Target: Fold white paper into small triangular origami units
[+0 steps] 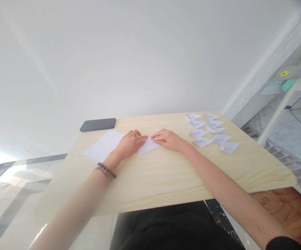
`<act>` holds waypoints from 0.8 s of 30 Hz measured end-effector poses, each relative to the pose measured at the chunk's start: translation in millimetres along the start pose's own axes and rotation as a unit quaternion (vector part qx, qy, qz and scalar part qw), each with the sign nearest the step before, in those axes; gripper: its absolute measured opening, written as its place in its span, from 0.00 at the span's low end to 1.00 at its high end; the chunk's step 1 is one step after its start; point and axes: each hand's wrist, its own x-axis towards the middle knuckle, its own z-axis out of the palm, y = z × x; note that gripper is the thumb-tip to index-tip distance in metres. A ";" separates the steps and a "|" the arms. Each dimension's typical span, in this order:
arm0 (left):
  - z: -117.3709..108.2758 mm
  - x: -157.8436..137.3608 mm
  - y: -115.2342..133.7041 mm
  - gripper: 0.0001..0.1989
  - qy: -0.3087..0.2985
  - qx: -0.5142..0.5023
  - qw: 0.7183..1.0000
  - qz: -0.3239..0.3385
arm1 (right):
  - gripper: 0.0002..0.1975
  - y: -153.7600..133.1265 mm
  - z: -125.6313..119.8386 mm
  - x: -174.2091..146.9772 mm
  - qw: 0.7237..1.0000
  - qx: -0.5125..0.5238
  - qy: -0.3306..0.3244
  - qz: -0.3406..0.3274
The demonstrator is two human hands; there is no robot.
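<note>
A small folded sheet of white paper lies near the middle of the table, between my two hands. My left hand pinches its left upper edge, thumb and fingers close together. On the other side, my right hand has its thumb and fingertips closed on the paper's right upper part. Under and beside my left wrist rests a flat white paper sheet, partly covered by the hand. Dark beads and a thin band circle the left wrist.
Several folded white paper pieces stand in two rows on the right of the wooden table. A dark phone lies at the back left corner. The white wall rises behind the table; a white metal frame is off to the right.
</note>
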 end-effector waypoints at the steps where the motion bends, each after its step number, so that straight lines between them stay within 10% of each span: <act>1: 0.2 0.0 0.1 0.17 0.000 0.002 1.000 0.000 | 0.13 -0.6 -0.5 0.1 1.000 -0.005 -0.003 0.000; 24: 0.0 8.7 15.5 0.17 0.022 0.020 0.998 -0.051 | 0.11 -11.4 -6.7 3.2 0.993 -0.046 0.039 0.097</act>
